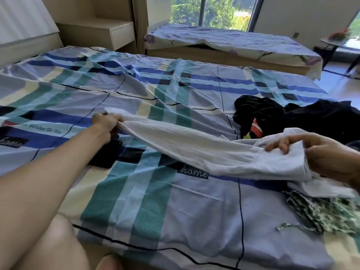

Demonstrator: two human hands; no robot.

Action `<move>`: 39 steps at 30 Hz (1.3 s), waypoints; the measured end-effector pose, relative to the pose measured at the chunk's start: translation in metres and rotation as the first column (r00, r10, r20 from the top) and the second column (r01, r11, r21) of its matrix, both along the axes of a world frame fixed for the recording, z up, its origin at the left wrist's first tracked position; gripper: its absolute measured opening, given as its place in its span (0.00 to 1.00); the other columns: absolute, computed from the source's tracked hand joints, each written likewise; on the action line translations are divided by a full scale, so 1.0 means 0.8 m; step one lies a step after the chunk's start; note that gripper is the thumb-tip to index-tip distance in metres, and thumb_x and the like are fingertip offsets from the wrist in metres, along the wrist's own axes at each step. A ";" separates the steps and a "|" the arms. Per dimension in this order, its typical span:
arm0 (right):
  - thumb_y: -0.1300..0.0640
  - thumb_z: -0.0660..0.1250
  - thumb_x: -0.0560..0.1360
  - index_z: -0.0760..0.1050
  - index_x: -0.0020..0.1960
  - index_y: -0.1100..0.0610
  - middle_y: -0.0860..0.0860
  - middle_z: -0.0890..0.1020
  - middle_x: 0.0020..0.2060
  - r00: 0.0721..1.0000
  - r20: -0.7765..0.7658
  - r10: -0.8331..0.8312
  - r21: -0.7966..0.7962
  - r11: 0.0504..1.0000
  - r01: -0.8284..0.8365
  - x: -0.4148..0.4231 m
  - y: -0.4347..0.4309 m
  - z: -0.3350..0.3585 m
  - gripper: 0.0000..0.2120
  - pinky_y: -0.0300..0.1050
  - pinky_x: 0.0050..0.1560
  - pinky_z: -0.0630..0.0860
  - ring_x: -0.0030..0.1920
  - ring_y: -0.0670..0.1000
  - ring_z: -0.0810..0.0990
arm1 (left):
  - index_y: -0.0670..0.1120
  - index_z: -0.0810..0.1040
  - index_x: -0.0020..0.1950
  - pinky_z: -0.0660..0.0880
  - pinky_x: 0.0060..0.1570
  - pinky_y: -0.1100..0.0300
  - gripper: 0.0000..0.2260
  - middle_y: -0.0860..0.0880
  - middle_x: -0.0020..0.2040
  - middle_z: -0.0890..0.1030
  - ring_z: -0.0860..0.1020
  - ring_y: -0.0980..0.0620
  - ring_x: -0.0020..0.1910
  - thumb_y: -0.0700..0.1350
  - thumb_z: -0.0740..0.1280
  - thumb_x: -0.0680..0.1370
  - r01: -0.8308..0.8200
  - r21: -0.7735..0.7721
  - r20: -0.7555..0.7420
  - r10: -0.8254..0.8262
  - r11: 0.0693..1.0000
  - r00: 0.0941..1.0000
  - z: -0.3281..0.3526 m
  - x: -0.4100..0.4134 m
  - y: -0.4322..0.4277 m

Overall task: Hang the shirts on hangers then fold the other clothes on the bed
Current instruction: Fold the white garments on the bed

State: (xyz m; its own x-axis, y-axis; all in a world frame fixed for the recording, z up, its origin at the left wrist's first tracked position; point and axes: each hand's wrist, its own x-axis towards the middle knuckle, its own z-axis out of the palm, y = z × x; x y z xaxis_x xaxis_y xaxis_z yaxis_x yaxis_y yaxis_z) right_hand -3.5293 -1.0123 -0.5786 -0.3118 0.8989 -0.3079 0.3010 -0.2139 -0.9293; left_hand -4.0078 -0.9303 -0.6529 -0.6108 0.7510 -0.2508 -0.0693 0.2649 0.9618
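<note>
Window [210, 10] at top centre: dark frame, green trees outside, strong daylight coming in. Directly below window: low wooden platform [214, 57] covered by a floral sheet [233, 39]. Left of window: pale wood shelf unit [109, 34] with a drawer front; further left, white ribbed headboard [25, 20]. Right of window: plain light wall [303, 14], possibly a socket [296, 35] low on it, too small to confirm. Further right: small dark-legged table [331, 43]. Below and right of window: glossy floor [339, 82], reflecting light. Well in front of window: bed [194, 221] in a plaid sheet.
</note>
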 end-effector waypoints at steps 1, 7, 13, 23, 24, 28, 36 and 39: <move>0.77 0.63 0.67 0.76 0.39 0.65 0.70 0.80 0.58 0.989 0.141 -0.049 0.039 0.998 0.044 0.015 0.010 -0.007 0.09 0.56 0.51 0.78 0.55 0.60 0.82 | 0.44 0.73 0.38 0.73 0.16 0.60 0.11 0.42 0.34 0.74 0.74 0.47 0.25 0.33 0.72 0.71 0.015 -0.020 -0.025 -0.016 1.000 1.000 -0.003 -0.008 -0.007; 0.77 0.65 0.71 0.81 0.32 0.54 0.52 0.83 0.34 0.757 0.561 -0.336 0.412 0.906 0.097 0.043 0.052 -0.056 0.20 0.44 0.42 0.79 0.41 0.56 0.81 | 0.42 0.77 0.48 0.78 0.24 0.62 0.10 0.43 0.43 0.79 0.77 0.47 0.36 0.32 0.74 0.71 0.174 -0.071 -0.210 -0.185 0.982 0.960 -0.011 -0.016 -0.020; 0.65 0.70 0.75 0.81 0.51 0.54 0.52 0.82 0.50 0.850 0.519 -0.089 0.573 0.775 -0.269 -0.141 0.026 -0.085 0.08 0.40 0.54 0.74 0.50 0.48 0.80 | 0.43 0.78 0.41 0.81 0.43 0.45 0.09 0.36 0.46 0.81 0.79 0.42 0.40 0.32 0.74 0.69 0.186 -0.095 -0.191 -0.202 0.978 0.961 -0.007 0.001 -0.009; 0.37 0.52 0.83 0.46 0.83 0.49 0.51 0.46 0.82 0.630 0.724 0.282 0.266 0.729 -0.631 -0.308 0.045 -0.174 0.34 0.60 0.79 0.38 0.81 0.52 0.41 | 0.44 0.77 0.44 0.78 0.43 0.51 0.08 0.42 0.45 0.80 0.78 0.45 0.42 0.32 0.71 0.73 0.197 0.041 -0.191 -0.185 0.980 0.964 0.013 0.051 -0.005; 0.36 0.52 0.83 0.45 0.83 0.49 0.51 0.45 0.82 0.601 0.739 0.306 0.228 0.725 -0.650 -0.312 0.047 -0.179 0.34 0.61 0.78 0.36 0.81 0.53 0.40 | 0.45 0.77 0.43 0.77 0.41 0.53 0.08 0.42 0.44 0.79 0.78 0.45 0.41 0.32 0.70 0.73 0.199 0.048 -0.186 -0.187 0.979 0.965 0.013 0.054 -0.006; 0.35 0.53 0.82 0.47 0.83 0.49 0.50 0.46 0.82 0.601 0.722 0.344 0.203 0.724 -0.659 -0.313 0.048 -0.175 0.35 0.62 0.78 0.34 0.81 0.51 0.40 | 0.47 0.77 0.43 0.74 0.39 0.58 0.08 0.47 0.40 0.78 0.76 0.48 0.41 0.35 0.69 0.76 0.247 0.077 -0.184 -0.230 0.966 0.956 0.010 0.069 -0.016; 0.45 0.67 0.80 0.74 0.70 0.51 0.51 0.76 0.68 0.681 0.659 0.321 0.236 0.771 -0.591 -0.253 0.040 -0.112 0.21 0.44 0.64 0.70 0.66 0.52 0.74 | 0.39 0.79 0.51 0.75 0.46 0.54 0.05 0.44 0.43 0.79 0.76 0.50 0.42 0.39 0.71 0.77 0.438 0.140 -0.346 -0.371 0.888 0.862 0.004 0.144 -0.023; 0.44 0.66 0.80 0.75 0.68 0.51 0.49 0.78 0.66 0.624 0.708 0.330 0.156 0.790 -0.594 -0.214 0.038 -0.096 0.20 0.47 0.65 0.72 0.64 0.51 0.76 | 0.42 0.74 0.41 0.69 0.39 0.57 0.08 0.47 0.36 0.74 0.71 0.52 0.36 0.40 0.72 0.76 0.534 0.084 -0.482 -0.434 0.842 0.761 -0.013 0.181 -0.030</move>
State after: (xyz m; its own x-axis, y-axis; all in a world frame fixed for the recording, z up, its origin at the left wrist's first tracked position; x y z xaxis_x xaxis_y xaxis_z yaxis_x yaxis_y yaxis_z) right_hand -3.7001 -0.9821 -0.6556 -0.5718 0.7663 -0.2928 0.7869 0.4113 -0.4600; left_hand -3.8629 -0.9541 -0.6633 -0.1567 0.9779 0.1386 0.4431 -0.0558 0.8947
